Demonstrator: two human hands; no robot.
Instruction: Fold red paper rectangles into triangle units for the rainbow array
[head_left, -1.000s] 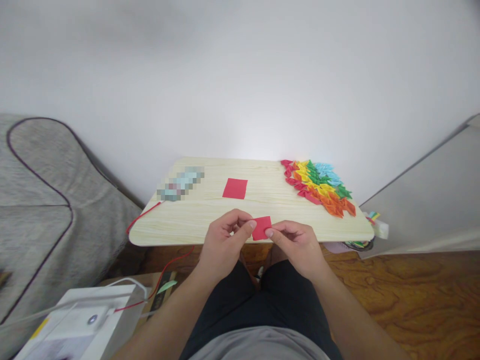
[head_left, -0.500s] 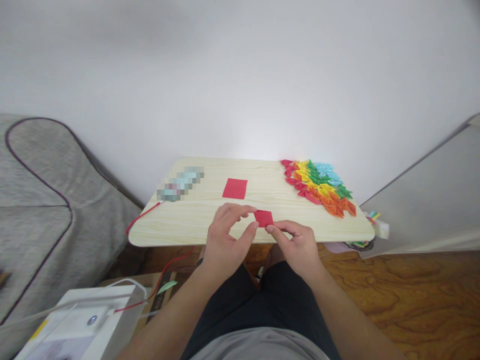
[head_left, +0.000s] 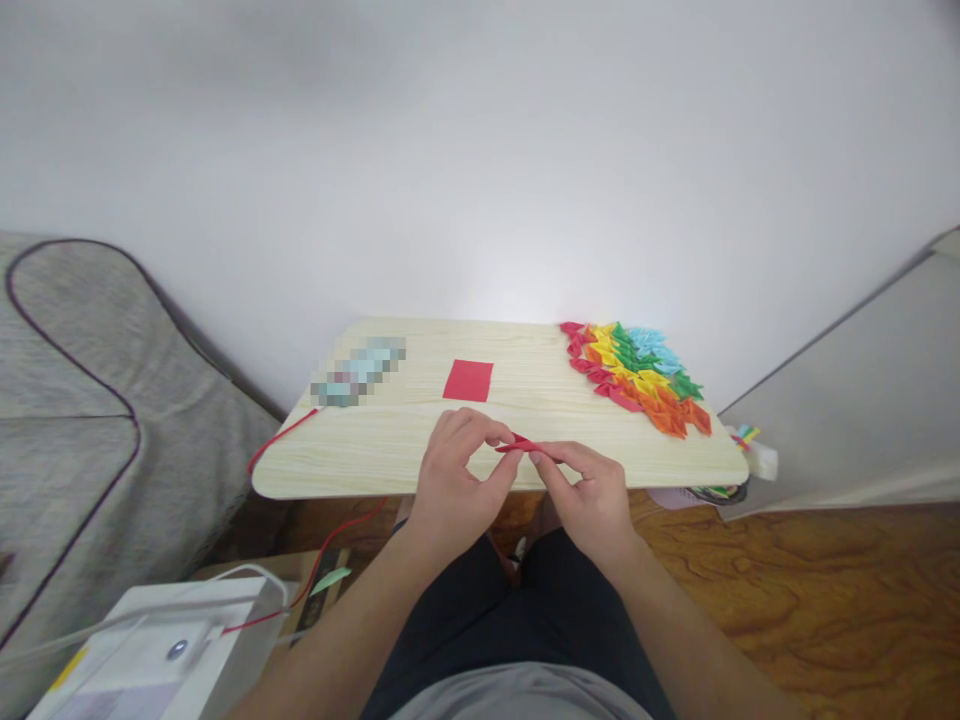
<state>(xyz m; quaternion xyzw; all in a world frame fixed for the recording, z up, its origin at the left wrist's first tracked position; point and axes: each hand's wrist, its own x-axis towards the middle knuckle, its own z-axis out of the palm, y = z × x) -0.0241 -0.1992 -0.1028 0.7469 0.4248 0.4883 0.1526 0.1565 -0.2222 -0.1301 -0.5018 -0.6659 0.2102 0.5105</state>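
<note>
Between both hands, over the table's front part, is a small folded piece of red paper (head_left: 520, 444), seen nearly edge-on with its layers parted at the left. My left hand (head_left: 461, 465) pinches its left side between thumb and forefinger. The right side is gripped by the thumb and fingers of my right hand (head_left: 589, 492). Beyond my left hand, a flat square sheet of red paper (head_left: 469, 381) lies on the table (head_left: 360, 450).
Folded paper pieces (head_left: 637, 375) in red, orange, yellow, green and blue lie in rows at the table's right. A blurred-out object (head_left: 360, 372) with a red cable (head_left: 281, 440) is at the left. A grey sofa (head_left: 67, 420) stands left, a white wall behind.
The folded red paper has tipped from showing its flat face to nearly edge-on, and its layers have parted. Both hands still grip it in about the same place.
</note>
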